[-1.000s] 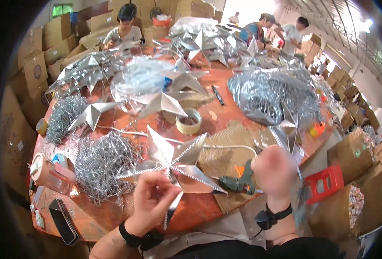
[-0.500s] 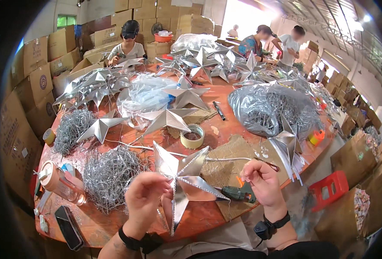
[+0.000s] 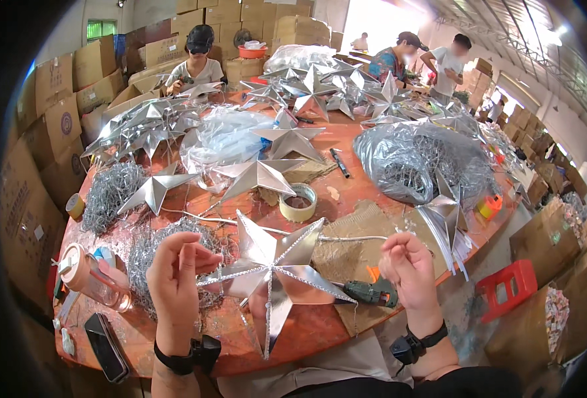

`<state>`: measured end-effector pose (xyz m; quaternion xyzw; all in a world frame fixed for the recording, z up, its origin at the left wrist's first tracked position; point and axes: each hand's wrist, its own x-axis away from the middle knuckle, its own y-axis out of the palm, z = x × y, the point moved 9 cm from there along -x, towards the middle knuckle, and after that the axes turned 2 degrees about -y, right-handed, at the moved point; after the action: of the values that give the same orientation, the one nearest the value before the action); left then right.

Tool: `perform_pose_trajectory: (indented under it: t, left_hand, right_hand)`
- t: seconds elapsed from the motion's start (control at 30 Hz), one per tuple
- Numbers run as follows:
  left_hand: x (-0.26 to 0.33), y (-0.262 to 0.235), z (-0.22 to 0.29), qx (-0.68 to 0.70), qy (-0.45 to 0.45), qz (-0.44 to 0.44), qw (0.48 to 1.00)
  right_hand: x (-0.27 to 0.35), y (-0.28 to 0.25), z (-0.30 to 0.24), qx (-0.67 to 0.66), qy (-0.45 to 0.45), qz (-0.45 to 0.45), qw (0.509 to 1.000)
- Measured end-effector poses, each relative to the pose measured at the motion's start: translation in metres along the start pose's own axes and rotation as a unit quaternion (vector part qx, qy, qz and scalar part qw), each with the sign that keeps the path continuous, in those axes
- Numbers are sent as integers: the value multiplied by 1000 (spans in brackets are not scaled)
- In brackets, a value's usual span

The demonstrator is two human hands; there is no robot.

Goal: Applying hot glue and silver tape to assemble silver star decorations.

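A silver five-pointed star (image 3: 287, 286) with raised folds lies in front of me near the table's edge. Thin sparkling trim runs along its ridges from the centre. Left of the star, my left hand (image 3: 176, 282) is raised over the tinsel, thumb and fingers curled together. My right hand (image 3: 409, 270) hovers to the star's right with its fingertips pinched. Whatever either hand may hold is too small to make out. Between star and right hand, a green glue gun (image 3: 368, 293) rests on a piece of cardboard (image 3: 346, 249).
Tangled silver tinsel (image 3: 151, 265), a pink-lidded bottle (image 3: 93, 278) and a phone (image 3: 106, 348) are on the left. Ahead are a tape roll (image 3: 298, 203), a marker (image 3: 339, 163) and more stars (image 3: 260, 178). Bagged tinsel (image 3: 419, 162) lies right. Several people work beyond.
My left hand has moved left, off the star's centre, uncovering the star's left point and its trim. My right hand has shifted slightly, its fingers curling closer together.
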<state>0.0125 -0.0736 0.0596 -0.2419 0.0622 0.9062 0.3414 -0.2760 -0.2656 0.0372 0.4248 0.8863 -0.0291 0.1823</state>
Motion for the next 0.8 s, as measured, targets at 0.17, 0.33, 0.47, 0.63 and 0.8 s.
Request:
perform_pose_trajectory:
  t: [0.17, 0.33, 0.47, 0.63, 0.8]
  left_hand:
    - [-5, -16, -9, -47, -43, -4, 998]
    - [-12, -3, 2, -334, 15, -31, 942]
    - [-10, 1, 13, -363, 166, -14, 917]
    - [-11, -5, -17, -132, -10, 17, 991]
    - [-7, -11, -8, -168, 20, -11, 986]
  right_hand:
    - [-6, -2, 2, 6, -43, 30, 999]
    - [-6, 4, -7, 26, -61, -18, 998]
    - [-4, 9, -8, -24, -42, -44, 998]
    - [7, -6, -6, -27, -26, 13, 999]
    - [6, -7, -8, 6, -54, 11, 998]
